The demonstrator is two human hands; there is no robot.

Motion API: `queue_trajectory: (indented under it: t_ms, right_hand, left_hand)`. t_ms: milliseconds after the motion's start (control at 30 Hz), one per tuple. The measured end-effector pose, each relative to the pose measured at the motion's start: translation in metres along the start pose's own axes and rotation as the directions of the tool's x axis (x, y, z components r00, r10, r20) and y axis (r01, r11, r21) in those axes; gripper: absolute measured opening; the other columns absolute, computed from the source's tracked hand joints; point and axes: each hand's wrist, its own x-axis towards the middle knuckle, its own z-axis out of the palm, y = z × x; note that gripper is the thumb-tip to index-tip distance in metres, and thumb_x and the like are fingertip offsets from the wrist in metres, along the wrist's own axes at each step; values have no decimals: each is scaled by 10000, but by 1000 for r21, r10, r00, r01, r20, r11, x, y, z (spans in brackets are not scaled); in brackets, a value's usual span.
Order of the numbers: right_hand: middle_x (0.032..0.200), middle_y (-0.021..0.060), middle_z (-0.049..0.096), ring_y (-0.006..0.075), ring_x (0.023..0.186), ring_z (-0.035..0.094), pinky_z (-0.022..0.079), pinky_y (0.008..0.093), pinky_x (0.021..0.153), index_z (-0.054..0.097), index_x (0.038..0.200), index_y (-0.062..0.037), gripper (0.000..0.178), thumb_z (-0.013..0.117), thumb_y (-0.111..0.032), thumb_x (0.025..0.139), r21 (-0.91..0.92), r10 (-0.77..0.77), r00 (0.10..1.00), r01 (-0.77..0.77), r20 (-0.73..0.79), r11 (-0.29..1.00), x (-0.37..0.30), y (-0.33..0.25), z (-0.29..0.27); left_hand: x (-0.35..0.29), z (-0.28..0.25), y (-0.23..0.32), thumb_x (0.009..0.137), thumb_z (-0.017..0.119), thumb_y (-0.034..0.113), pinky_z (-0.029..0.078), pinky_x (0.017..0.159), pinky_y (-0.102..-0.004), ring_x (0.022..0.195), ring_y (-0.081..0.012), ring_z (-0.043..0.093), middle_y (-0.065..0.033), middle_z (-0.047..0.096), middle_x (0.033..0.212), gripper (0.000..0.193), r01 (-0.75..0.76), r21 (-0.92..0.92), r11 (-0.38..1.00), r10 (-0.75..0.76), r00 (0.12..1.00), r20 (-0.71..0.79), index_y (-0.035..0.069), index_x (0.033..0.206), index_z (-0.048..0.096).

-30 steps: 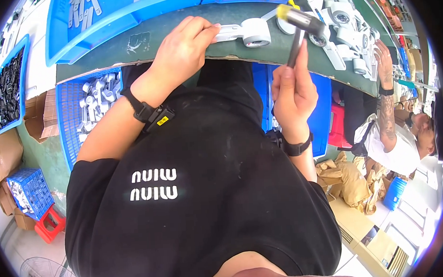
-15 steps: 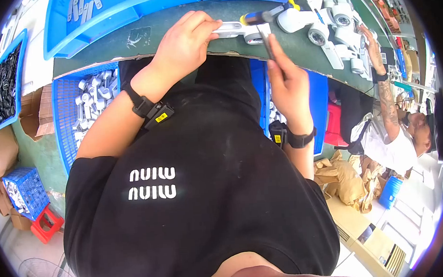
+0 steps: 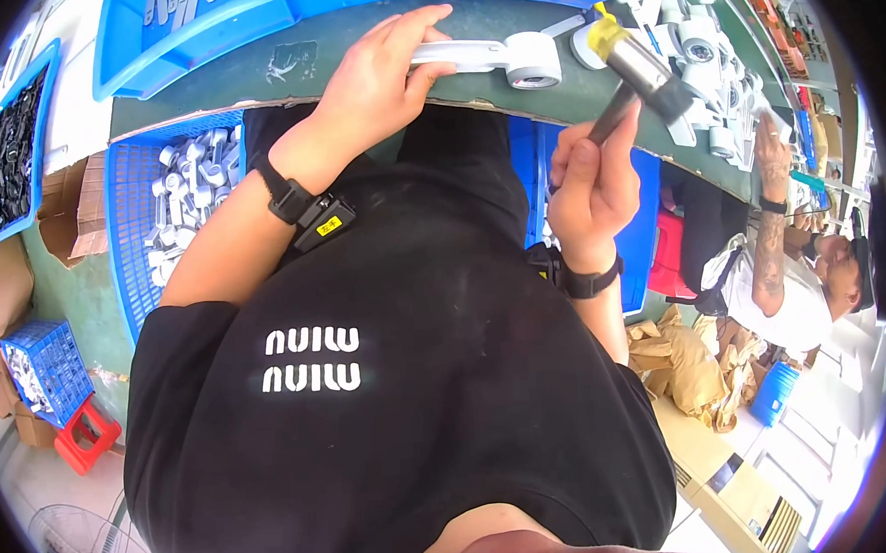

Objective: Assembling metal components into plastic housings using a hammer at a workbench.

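My left hand is closed around the arm of a white handle-shaped part, at the bench's near edge. The part's arm is slotted, and its round, ring-like end points right, resting on the bench. In my right hand is a mallet, gripped by its dark handle. The mallet's head has a metal middle, a yellow face and a dark face. It hangs raised to the right of the part, apart from it and tilted.
More white parts lie heaped on the green bench at right. A blue tray holds long grey pieces at the back. Below the bench, a blue crate holds white parts. A co-worker reaches toward the heap.
The mallet has come up off the part's round end and swung right, with my right hand. My left hand keeps hold of the part; its fingers have shifted slightly.
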Motion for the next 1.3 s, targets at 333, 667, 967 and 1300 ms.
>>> queue_trajectory:
  t_ms: [333,667,967,1300]
  right_hand:
    - [862,53,675,116,757,593,513,240,743,578,1545,-6,517,559,60,1032,-48,32,999,-30,30,998,10,-2,8]
    - [1087,182,794,357,884,757,598,381,815,646,1471,-48,493,605,70,994,-53,84,994,-81,64,995,-3,9,1]
    - [859,28,671,137,732,628,524,299,692,535,1556,17,597,669,10,974,65,178,977,-171,-117,983,18,13,-1]
    - [1227,245,652,386,1119,683,565,450,950,629,1434,33,772,905,-333,813,-607,152,982,-191,-116,772,72,98,-24]
  left_hand:
    - [1,-1,0,929,812,76,599,875,-417,986,-351,747,-143,766,1084,593,16,-22,1000,-16,1000,16,42,1452,535]
    - [1,0,2,935,800,46,596,871,-396,971,-330,761,-141,777,1082,658,65,-38,997,-63,997,55,57,1501,464]
    - [8,-3,7,908,789,17,577,790,-388,945,-328,708,-146,726,1031,212,-92,23,995,92,996,23,4,1119,771]
    - [-40,-112,5,954,721,-1,536,861,-306,962,-193,706,-83,747,1030,186,377,-170,910,-354,923,153,-35,1136,740]
